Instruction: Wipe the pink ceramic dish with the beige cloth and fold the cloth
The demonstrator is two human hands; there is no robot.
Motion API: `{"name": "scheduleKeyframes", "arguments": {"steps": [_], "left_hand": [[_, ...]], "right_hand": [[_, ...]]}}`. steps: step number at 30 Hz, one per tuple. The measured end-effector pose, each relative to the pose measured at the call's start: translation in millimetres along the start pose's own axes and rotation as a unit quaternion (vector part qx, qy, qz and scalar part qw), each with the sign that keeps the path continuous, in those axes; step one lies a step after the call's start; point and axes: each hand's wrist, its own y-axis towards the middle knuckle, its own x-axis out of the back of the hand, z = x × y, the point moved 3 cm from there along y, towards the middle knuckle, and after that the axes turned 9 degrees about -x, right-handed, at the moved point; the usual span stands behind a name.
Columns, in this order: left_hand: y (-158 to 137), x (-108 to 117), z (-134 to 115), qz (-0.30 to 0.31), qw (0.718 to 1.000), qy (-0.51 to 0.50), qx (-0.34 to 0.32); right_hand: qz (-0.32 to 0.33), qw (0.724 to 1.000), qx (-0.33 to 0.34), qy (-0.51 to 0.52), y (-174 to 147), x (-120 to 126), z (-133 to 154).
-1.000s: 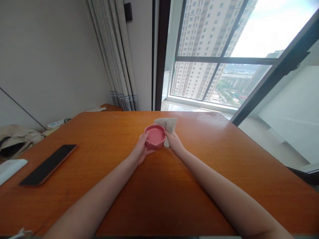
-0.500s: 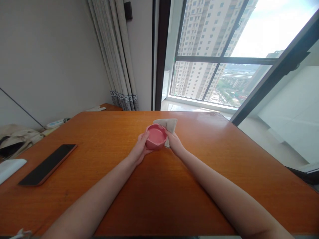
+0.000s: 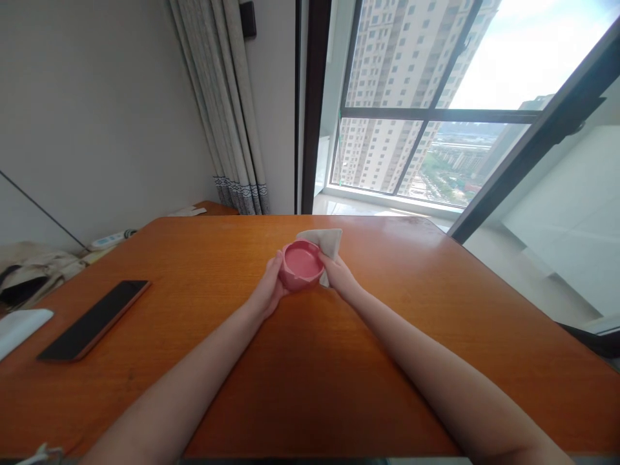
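Note:
A pink bowl (image 3: pixel 302 259) with a wavy rim is held over the middle of the wooden table, its inside facing me. My left hand (image 3: pixel 269 284) is closed around the bowl's left side, thumb along the wall and fingers beneath. At the right side, my right hand (image 3: pixel 338 271) grips a pale grey cloth (image 3: pixel 330 241) and presses it against the bowl, its thumb at the rim. Part of the cloth sticks up behind the bowl. The right fingers are hidden behind cloth and bowl.
On the wooden table (image 3: pixel 203 258) a black tablet-like slab with a reddish edge (image 3: pixel 94 321) lies to the left. Beside it is a white object (image 3: pixel 22 328). A beige fabric bundle (image 3: pixel 36 271) sits past the left edge. Curtain (image 3: pixel 227 129) and window stand beyond the table.
The bowl has turned slightly and shifted a little left in my hands. My left thumb has moved from the rim to the bowl's outer side. The cloth has shifted slightly left with it.

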Motion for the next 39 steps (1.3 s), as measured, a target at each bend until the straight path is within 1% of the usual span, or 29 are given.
{"name": "scheduleKeyframes", "arguments": {"steps": [2,4,7,9,11,12,13,15,17,19,21,22,24,25,27,29,31,33,36,37,39], "left_hand": [[2.4,3.3,-0.7,-0.015,1.000,0.009,0.012],[4.3,4.8,-0.5,-0.033,0.999,0.001,0.000],[3.3,2.0,-1.0,-0.053,0.996,-0.029,-0.062],[0.3,-0.9,-1.2,-0.050,0.995,-0.023,-0.086],[-2.5,-2.3,-1.2,-0.038,0.997,0.006,-0.073],[-3.2,-2.0,-1.0,-0.033,0.998,0.020,-0.055],[-3.3,-1.1,-0.6,-0.027,0.999,0.029,-0.032],[-1.9,1.4,0.9,-0.017,0.999,0.040,0.016],[1.2,4.0,2.5,-0.013,0.998,0.045,0.039],[4.7,6.6,2.6,-0.036,0.998,0.040,0.015],[6.8,9.0,0.5,-0.078,0.996,0.022,-0.046],[7.1,9.5,-0.9,-0.089,0.993,0.014,-0.075],[6.8,9.1,-3.2,-0.084,0.991,0.010,-0.100],[6.5,8.7,-3.7,-0.073,0.993,0.013,-0.093],[5.5,8.2,-3.0,-0.052,0.997,0.024,-0.046],[4.0,7.8,-0.8,-0.039,0.998,0.041,0.005],[3.1,7.1,1.8,-0.034,0.998,0.053,0.026],[3.4,6.8,3.3,-0.049,0.998,0.045,0.007],[4.9,7.0,2.2,-0.077,0.996,-0.010,-0.052],[5.4,6.6,1.0,-0.073,0.995,-0.032,-0.067],[5.5,4.5,-1.5,-0.039,0.994,-0.069,-0.072]], "right_hand": [[0.030,0.999,-0.024,-0.010,5.0,5.1,0.6],[0.030,0.998,-0.055,-0.002,2.7,1.0,-4.5],[-0.005,0.996,-0.083,0.029,-9.1,-15.1,-14.6],[-0.041,0.995,-0.080,0.044,-14.9,-21.5,-16.5],[-0.070,0.993,-0.075,0.059,-14.9,-18.8,-13.1],[-0.068,0.992,-0.078,0.067,-12.8,-15.2,-10.2],[-0.052,0.993,-0.083,0.070,-9.8,-11.1,-7.0],[0.005,0.994,-0.096,0.059,-4.0,-4.7,-1.8],[0.045,0.994,-0.094,0.038,-2.3,-3.7,-0.9],[0.039,0.994,-0.094,0.030,-6.2,-9.3,-6.7],[0.011,0.994,-0.104,0.035,-14.3,-19.8,-16.5],[-0.008,0.994,-0.108,0.035,-18.6,-24.9,-20.9],[-0.049,0.994,-0.097,0.031,-24.3,-29.8,-24.7],[-0.068,0.994,-0.082,0.030,-24.8,-28.8,-23.6],[-0.079,0.995,-0.054,0.030,-20.4,-21.0,-17.0],[-0.042,0.998,-0.043,0.026,-11.8,-11.5,-8.8],[-0.001,0.999,-0.050,0.014,-5.8,-6.0,-3.6],[0.006,0.998,-0.062,0.008,-6.9,-7.5,-3.5],[-0.020,0.996,-0.084,0.002,-19.0,-20.4,-9.8],[-0.028,0.996,-0.080,-0.004,-22.8,-24.4,-11.0],[-0.052,0.998,-0.041,-0.009,-25.4,-25.7,-9.0]]}}
